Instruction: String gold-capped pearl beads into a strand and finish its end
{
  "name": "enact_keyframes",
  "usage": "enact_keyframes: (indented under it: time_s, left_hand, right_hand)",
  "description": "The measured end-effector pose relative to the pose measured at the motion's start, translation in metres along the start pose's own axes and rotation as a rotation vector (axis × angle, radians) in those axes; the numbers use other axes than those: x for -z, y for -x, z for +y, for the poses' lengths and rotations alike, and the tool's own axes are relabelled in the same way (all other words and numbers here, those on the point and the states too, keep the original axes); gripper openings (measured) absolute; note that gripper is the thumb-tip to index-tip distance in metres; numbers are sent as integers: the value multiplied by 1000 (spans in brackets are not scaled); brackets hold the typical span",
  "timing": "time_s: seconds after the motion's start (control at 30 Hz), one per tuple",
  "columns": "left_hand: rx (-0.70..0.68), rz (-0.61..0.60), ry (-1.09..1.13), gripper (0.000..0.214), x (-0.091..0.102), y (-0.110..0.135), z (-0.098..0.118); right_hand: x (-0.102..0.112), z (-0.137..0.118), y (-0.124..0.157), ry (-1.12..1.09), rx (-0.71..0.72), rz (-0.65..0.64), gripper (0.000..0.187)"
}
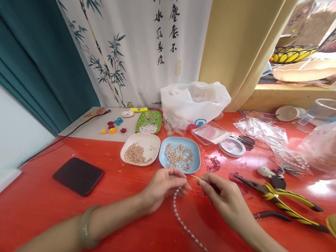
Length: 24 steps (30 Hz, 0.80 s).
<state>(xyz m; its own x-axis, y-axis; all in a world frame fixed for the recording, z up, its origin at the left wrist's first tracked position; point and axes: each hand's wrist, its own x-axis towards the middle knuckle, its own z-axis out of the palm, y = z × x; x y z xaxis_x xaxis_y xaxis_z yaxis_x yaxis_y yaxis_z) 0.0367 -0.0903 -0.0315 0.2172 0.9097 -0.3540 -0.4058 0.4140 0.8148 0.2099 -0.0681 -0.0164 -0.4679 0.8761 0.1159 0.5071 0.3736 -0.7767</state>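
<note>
My left hand [165, 186] is closed in a pinch on the upper end of a strand of pearl beads [183, 222] that trails down across the red table [136, 232]. My right hand [223, 194] pinches a thin yellow wire or needle [195, 177] whose tip points at my left fingertips. Just beyond both hands sit a blue dish [180, 155] of gold metal findings and a white dish [140, 148] of small gold beads. A green bracelet is on my left wrist.
A black phone [78, 175] lies at left. Yellow-handled pliers [281, 197] lie at right, with scissors [244, 141], a round lid and plastic bags behind. A green dish [149, 122] of pearls and a white plastic bag [193, 101] stand further back by the curtain.
</note>
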Motion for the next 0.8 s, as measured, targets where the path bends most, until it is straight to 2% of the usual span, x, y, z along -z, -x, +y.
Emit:
enact_keyframes:
  time_s: [0.13,0.27,0.4,0.47,0.57,0.67,0.73,0.8]
  left_hand:
    - [-3,-16,-2,35,1,0,0]
    - [13,-24,-41,23,2,0,0]
    - [17,12,-33,21,2,0,-1]
    - [11,25,-20,21,1,-1,0]
    - [9,33,-1,21,2,-1,0]
    - [12,27,12,20,2,-1,1]
    - [16,16,6,19,2,0,1]
    - [18,-3,-24,18,2,0,1]
  right_hand:
    - [0,-1,1,-3,-12,7,28]
    - [0,-2,0,-1,-22,8,29]
    - [6,2,-5,68,-34,-28,29]
    - [11,8,-8,173,-34,-52,26]
    - [16,17,-9,502,-4,12,24]
    - [16,20,-7,731,84,29,25]
    - [15,17,-5,727,141,71,26]
    - [12,10,-3,588,154,131,25]
